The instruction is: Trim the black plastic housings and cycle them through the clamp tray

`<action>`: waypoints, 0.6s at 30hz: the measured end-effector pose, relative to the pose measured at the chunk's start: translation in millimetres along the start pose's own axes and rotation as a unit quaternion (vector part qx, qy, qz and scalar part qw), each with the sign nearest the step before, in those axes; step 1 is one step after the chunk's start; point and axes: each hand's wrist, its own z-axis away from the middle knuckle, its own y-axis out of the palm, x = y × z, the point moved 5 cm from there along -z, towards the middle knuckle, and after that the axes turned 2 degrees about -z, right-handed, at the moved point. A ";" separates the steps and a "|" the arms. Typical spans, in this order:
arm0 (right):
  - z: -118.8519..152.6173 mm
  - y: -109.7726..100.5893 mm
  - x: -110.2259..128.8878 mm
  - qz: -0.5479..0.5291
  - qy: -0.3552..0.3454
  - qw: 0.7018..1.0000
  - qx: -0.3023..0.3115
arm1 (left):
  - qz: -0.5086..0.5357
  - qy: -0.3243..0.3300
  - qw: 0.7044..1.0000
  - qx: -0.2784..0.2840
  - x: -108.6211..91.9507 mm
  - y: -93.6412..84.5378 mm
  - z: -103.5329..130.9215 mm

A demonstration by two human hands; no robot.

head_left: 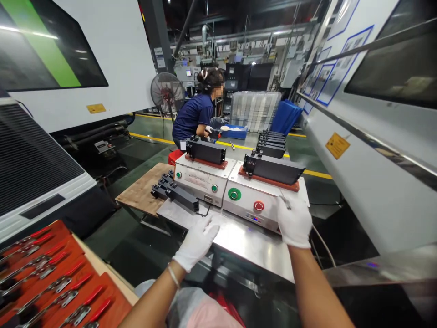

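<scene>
My left hand (198,242), in a white glove, hovers over the near edge of the metal tabletop (246,243). Its fingers are stretched out and nothing is in it. At the right, my gloved right hand (295,224) is closed beside a test box (246,200) with a green button and a red one. A small grey metallic piece (285,201) shows at its fingers, too blurred to name. On that box a black rectangular housing (276,169) lies on a red-brown base. Another black housing (206,151) rests on the left box (198,180). Several black housings (182,196) lie left of the boxes.
Red-handled toggle clamps (68,284) on red boards fill the lower left. A co-worker (194,114) in dark blue sits beyond the boxes near a blue bin (235,132). More black housings (271,143) stand behind. White machines (375,191) flank both sides; a fan (167,91) stands behind.
</scene>
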 end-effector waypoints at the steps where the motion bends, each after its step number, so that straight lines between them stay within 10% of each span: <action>1: 21.3 -2.5 -20.8 -0.007 0.045 0.998 -0.050 | -0.029 0.018 0.999 0.003 -0.2 14.2 -10.1; 7: 57.8 14.9 -94.8 0.000 0.154 0.988 -0.027 | -0.200 0.125 0.972 0.008 -24.0 72.1 -64.4; 18: 49.9 7.1 -85.3 0.010 0.123 0.991 -0.055 | -0.353 0.162 0.921 -0.036 -40.5 82.2 -83.7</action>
